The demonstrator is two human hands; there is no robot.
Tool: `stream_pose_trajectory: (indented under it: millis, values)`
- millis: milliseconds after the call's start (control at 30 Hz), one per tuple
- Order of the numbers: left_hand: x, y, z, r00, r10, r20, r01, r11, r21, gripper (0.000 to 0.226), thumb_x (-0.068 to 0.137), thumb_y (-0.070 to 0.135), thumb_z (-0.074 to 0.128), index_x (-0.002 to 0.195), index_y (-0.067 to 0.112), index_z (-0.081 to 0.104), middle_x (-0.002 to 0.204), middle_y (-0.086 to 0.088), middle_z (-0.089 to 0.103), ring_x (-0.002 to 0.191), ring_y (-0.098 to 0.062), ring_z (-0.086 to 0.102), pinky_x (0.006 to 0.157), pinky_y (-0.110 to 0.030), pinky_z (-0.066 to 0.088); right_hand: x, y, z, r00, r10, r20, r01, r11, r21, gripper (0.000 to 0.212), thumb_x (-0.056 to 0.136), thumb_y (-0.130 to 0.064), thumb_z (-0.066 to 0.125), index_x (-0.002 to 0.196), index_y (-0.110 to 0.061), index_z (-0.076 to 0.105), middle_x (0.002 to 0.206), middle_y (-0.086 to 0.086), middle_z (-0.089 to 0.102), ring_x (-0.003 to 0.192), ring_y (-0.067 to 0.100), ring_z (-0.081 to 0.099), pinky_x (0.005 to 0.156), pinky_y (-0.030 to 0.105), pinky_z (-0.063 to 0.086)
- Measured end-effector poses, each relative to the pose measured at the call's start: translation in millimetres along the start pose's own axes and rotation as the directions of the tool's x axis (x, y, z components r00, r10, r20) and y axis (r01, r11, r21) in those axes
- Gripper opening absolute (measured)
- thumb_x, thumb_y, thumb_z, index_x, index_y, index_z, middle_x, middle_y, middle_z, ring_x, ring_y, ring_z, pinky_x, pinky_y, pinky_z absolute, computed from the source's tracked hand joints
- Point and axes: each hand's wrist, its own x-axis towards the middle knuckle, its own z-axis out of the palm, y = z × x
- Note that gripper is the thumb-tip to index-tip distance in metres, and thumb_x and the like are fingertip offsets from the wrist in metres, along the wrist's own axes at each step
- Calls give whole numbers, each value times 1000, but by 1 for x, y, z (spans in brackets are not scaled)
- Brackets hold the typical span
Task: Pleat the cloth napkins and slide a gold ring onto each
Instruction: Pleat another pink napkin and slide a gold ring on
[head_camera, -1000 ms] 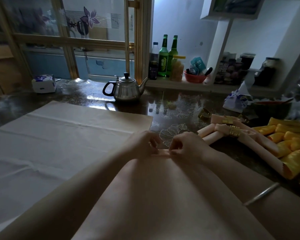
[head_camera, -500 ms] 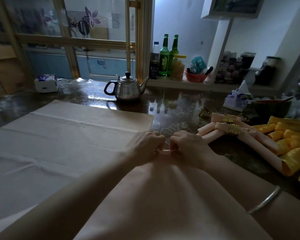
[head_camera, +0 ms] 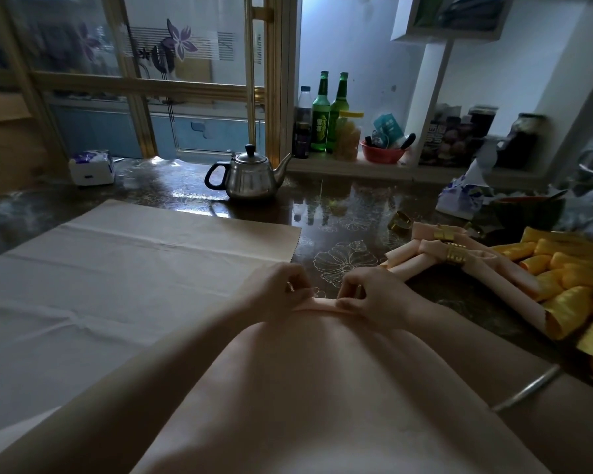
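1. Left hand (head_camera: pixel 281 289) and right hand (head_camera: pixel 367 295) are sitting close together at the far edge of the pink napkin (head_camera: pixel 322 388), not touching each other.
2. Fingers of both hands are curling in tight and pinching a narrow fold of the napkin's edge between them; left fingers (head_camera: pixel 297 285), right fingers (head_camera: pixel 351 289).
3. The napkin is lying on the table (head_camera: pixel 339 213) and running from the hands back toward the person.
4. Done napkins (head_camera: pixel 421 260) are lying just right of the right hand, wearing gold rings (head_camera: pixel 454 256).
5. A loose ring (head_camera: pixel 399 222) is sitting on the table behind them.
6. Yellow napkins (head_camera: pixel 569 295) are piling up at far right.
7. A big flat cloth (head_camera: pixel 117 268) is lying left of the hands and a teapot (head_camera: pixel 250 179) is standing beyond it.
8. A bangle (head_camera: pixel 524 391) is showing on the right wrist.
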Motion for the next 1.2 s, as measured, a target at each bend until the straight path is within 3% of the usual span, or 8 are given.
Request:
stream_pose_trajectory:
  millis: [100, 200, 367, 567, 733, 867, 1067, 1200]
  values:
    - [1, 1, -1, 998, -30, 49, 29, 1000, 7, 12, 79, 26, 76, 90, 22, 72, 78, 14, 62, 61, 5, 51, 55, -8, 36, 2, -2, 1, 1000, 16, 11, -16, 1000, -8, 15, 82, -28, 75, 95, -23, 69, 101, -5, 63, 94, 10, 57, 86, 26, 46]
    - [2, 4, -3, 992, -34, 126, 28, 999, 46, 16, 81, 26, 74, 96, 23, 73, 82, 14, 63, 63, 4, 50, 54, -6, 35, 2, -5, -1, 998, 23, 52, -20, 998, -64, 20, 84, -31, 73, 103, -24, 71, 105, -6, 63, 98, 10, 57, 90, 29, 47]
    - [-6, 18, -10, 993, 37, 112, -57, 982, 180, 15, 80, 23, 72, 94, 25, 71, 89, 10, 66, 65, 0, 48, 61, -21, 40, -8, -12, 0, 997, -71, -39, 63, 983, -173, 8, 85, -29, 67, 86, -31, 60, 97, -9, 59, 92, 12, 57, 82, 32, 48]
    - [-28, 30, -5, 972, 233, 29, -230, 916, 329, 14, 81, 19, 62, 95, 21, 63, 100, 3, 63, 83, -20, 59, 62, -27, 35, -23, -11, 15, 977, -186, -107, 160, 963, -218, 7, 87, -20, 60, 90, -23, 55, 94, -7, 54, 81, 16, 57, 68, 30, 43]
    - [-29, 20, -3, 989, 134, 56, -139, 986, 96, 11, 78, 20, 72, 87, 16, 67, 83, 7, 65, 60, -1, 49, 59, -22, 40, -28, -2, 14, 990, -115, -82, 117, 993, 21, 9, 86, -32, 70, 85, -27, 62, 88, -11, 56, 75, 6, 55, 69, 26, 49]
    - [-25, 14, -4, 996, 19, 87, -18, 1000, -8, 6, 84, 18, 71, 89, 14, 70, 80, 5, 64, 56, 4, 48, 54, -9, 36, -26, -3, 14, 992, -66, -111, 70, 997, 38, 9, 85, -24, 72, 81, -27, 64, 85, -10, 59, 74, 3, 53, 71, 26, 47]
    - [-26, 15, -9, 994, -40, 104, 38, 999, 21, 15, 82, 23, 74, 97, 21, 72, 98, 8, 68, 58, 7, 47, 56, -7, 35, -24, -5, 11, 999, -19, -30, 18, 999, -33, 15, 86, -26, 71, 101, -23, 72, 100, -7, 60, 87, 6, 51, 81, 23, 43]
    - [-30, 22, -12, 996, -40, 84, 27, 988, 152, 15, 78, 27, 74, 93, 28, 71, 95, 9, 68, 74, -2, 57, 64, -18, 43, -28, -11, 8, 998, -35, -52, 30, 996, -84, 8, 86, -25, 70, 94, -27, 69, 98, -8, 59, 87, 9, 53, 77, 25, 44]
